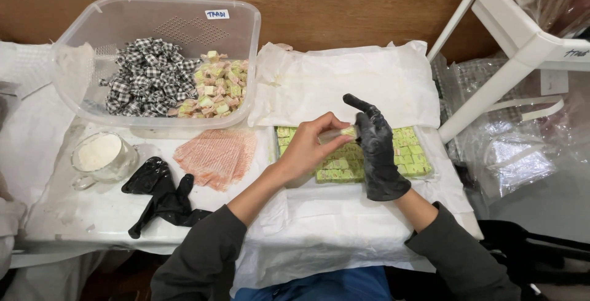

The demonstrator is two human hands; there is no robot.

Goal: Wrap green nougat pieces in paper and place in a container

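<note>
My bare left hand (pixel 310 147) pinches a small pale green sweet cube (pixel 349 132) at the fingertips. My right hand (pixel 375 150), in a black glove, touches the same cube from the right, with its forefinger raised. Both hands hover over a slab of green and pink cut sweets (pixel 413 151) lying on white paper (pixel 344 86). The hands hide the middle of the slab.
A clear plastic tub (pixel 243 43) at the back left holds black-and-white checked wrapped sweets (pixel 147 79) and pink-green wrapped ones (pixel 216 89). A stack of pink wrappers (pixel 215 155), a spare black glove (pixel 161 195) and a glass jar of white powder (pixel 101 153) lie to the left. A white frame (pixel 501 36) stands on the right.
</note>
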